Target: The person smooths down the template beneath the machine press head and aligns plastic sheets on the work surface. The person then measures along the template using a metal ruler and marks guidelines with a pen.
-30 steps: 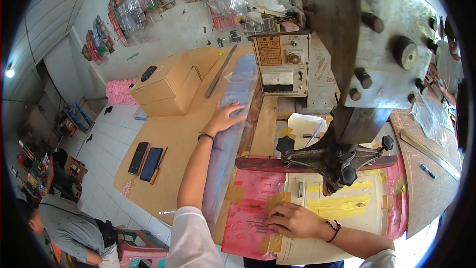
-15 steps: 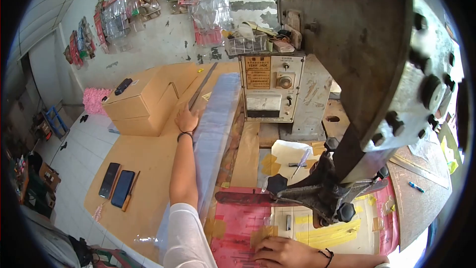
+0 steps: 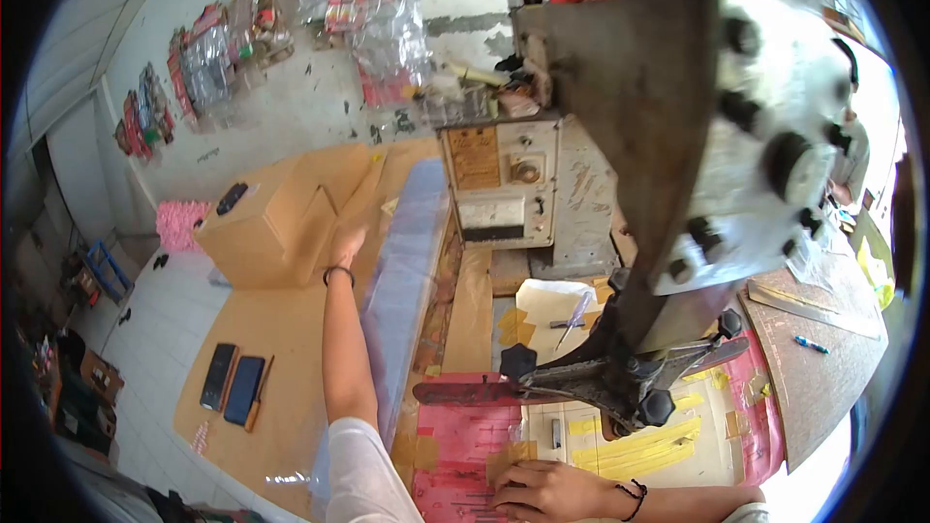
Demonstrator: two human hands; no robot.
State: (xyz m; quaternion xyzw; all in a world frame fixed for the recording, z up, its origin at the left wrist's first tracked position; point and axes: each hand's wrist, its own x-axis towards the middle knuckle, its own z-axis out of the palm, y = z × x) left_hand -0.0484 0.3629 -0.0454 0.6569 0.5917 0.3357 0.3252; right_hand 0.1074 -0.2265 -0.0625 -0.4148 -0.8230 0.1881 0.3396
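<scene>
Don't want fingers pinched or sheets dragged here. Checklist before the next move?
1. Right grip out from under the press bracket: looks ok, it rests on the near side of it.
2. Left grip holding something: cannot tell, it is blurred beside the cardboard box.
3. Bluish film lying flat: ok where visible, along the table left of the control box.
4. Tabletop free of phones: not ok, two phones lie on it.
5. Control box meter readable: cannot tell, too blurred.
</scene>
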